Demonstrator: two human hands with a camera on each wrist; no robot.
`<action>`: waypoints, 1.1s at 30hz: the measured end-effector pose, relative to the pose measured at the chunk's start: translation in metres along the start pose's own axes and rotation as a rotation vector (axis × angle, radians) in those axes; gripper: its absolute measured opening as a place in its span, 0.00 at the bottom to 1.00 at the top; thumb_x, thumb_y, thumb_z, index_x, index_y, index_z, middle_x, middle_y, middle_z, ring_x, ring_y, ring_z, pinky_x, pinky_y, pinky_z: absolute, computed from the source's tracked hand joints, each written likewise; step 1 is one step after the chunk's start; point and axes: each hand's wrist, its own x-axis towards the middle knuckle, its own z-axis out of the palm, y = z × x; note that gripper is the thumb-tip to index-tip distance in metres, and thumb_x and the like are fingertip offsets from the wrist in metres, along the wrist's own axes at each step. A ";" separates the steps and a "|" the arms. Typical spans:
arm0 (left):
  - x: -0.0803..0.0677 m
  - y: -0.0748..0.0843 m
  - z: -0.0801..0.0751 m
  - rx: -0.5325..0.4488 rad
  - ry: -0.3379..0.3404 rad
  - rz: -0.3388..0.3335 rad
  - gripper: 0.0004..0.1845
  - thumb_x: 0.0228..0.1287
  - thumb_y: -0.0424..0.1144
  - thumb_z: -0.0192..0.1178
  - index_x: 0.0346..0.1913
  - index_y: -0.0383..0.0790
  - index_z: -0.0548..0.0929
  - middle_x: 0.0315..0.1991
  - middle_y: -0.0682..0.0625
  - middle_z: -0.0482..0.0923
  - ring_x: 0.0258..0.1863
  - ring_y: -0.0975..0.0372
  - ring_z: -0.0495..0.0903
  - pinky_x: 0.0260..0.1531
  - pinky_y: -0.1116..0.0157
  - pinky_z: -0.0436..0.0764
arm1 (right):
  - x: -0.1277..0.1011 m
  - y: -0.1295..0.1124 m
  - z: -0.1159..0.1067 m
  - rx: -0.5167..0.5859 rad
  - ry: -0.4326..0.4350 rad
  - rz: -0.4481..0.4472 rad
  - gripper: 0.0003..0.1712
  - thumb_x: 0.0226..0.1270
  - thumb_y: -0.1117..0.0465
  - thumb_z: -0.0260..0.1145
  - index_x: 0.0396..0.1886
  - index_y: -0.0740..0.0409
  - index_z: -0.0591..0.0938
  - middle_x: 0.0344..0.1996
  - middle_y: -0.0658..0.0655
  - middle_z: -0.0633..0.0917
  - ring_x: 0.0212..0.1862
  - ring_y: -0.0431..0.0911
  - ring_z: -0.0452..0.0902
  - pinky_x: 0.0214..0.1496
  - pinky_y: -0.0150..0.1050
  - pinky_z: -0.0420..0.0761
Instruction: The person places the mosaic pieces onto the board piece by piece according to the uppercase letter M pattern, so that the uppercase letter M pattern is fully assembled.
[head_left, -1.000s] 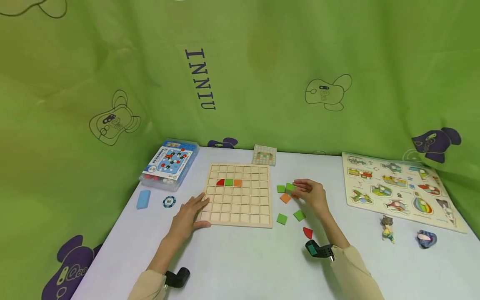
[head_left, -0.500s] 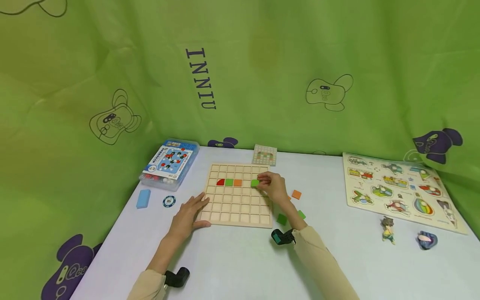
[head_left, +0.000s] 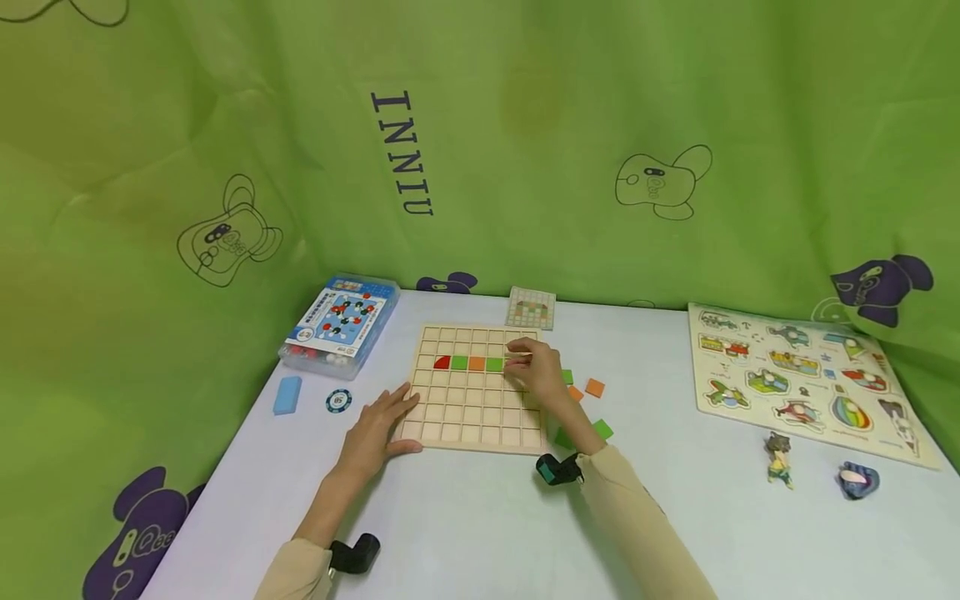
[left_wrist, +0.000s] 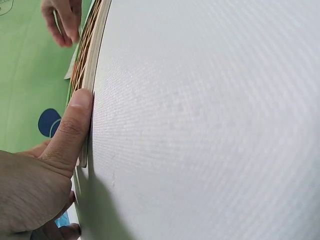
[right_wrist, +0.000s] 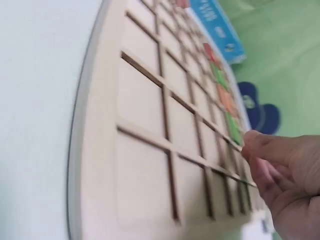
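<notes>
Since the preceding head view, a green square tile has shifted left into the cell beside the orange square tile on the light wooden grid board. Row count: four tiles; one red quarter-circle tile, two green, one orange. Right hand: fingertips at the row's right end; grip cannot be told. Left hand: fingers extended, resting on the board's left edge. Round blue-and-white chip: "50". Green curtain: "INNIU".

Room before grid board; orange tile, green tile obstruct right side.
</notes>
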 end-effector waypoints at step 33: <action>0.001 0.000 -0.002 0.009 -0.031 -0.013 0.42 0.45 0.50 0.70 0.65 0.35 0.73 0.70 0.40 0.62 0.67 0.38 0.59 0.59 0.33 0.59 | -0.172 0.040 -0.100 -0.048 -0.090 -0.144 0.18 0.48 0.73 0.75 0.42 0.64 0.82 0.33 0.57 0.85 0.29 0.38 0.79 0.31 0.30 0.83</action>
